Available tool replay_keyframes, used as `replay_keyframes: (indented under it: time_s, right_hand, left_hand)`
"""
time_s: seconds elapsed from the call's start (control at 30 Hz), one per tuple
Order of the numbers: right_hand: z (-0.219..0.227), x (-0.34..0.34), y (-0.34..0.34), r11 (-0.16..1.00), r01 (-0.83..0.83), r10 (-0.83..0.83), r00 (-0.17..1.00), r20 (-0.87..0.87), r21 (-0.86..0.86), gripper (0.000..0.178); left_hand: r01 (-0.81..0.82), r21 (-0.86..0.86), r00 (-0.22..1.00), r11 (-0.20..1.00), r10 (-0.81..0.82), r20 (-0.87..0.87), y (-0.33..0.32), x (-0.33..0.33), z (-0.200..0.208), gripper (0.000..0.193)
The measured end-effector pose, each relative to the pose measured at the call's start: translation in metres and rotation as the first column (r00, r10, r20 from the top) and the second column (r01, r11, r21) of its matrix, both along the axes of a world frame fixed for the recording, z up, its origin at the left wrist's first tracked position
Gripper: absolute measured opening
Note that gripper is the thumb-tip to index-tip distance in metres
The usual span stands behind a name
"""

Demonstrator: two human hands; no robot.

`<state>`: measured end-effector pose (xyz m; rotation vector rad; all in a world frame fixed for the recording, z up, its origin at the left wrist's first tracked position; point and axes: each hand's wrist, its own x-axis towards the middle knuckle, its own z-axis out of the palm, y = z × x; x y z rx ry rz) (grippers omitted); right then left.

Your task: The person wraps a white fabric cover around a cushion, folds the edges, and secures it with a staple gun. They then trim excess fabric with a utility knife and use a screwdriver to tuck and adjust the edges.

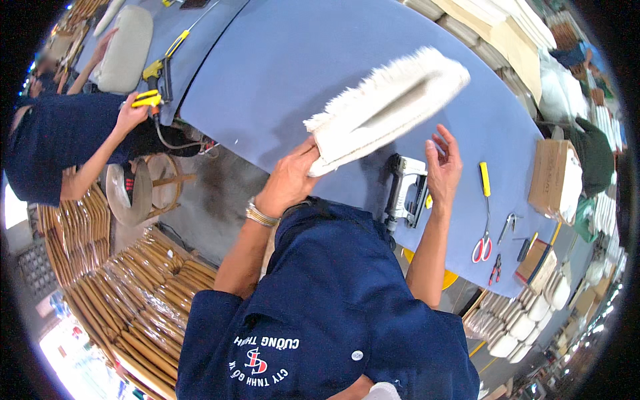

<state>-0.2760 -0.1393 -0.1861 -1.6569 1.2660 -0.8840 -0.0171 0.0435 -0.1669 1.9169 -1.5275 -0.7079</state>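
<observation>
Left hand [291, 179] pinches the near end of a white cushion [389, 107], held tilted above the blue table [280, 67] (its fringed edge is blurred). Right hand [443, 162] hangs spread and empty just above the table, beside a stapler [405, 192]. Scissors [485, 220] lie to the right. A co-worker's hand [131, 113] grips a yellow tool [147, 100] at far left.

One cushion [390, 107], one stapler [405, 192], two scissors [484, 220].
</observation>
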Motion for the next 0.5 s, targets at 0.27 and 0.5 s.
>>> replay_keyframes:
  time_s: [0.27,0.5]
  right_hand:
    - [-0.049,-0.016,0.012,0.936,0.166,-0.212,0.969,0.123,0.309,0.027]
    - [-0.119,-0.061,0.040,0.944,0.149,-0.253,0.900,0.356,0.294,0.021]
  left_hand:
    - [-0.063,-0.144,0.978,0.988,0.090,0.189,0.039,0.055,-0.027,0.077]
    - [-0.238,-0.131,0.966,0.962,0.249,0.071,0.038,0.058,-0.056,0.082]
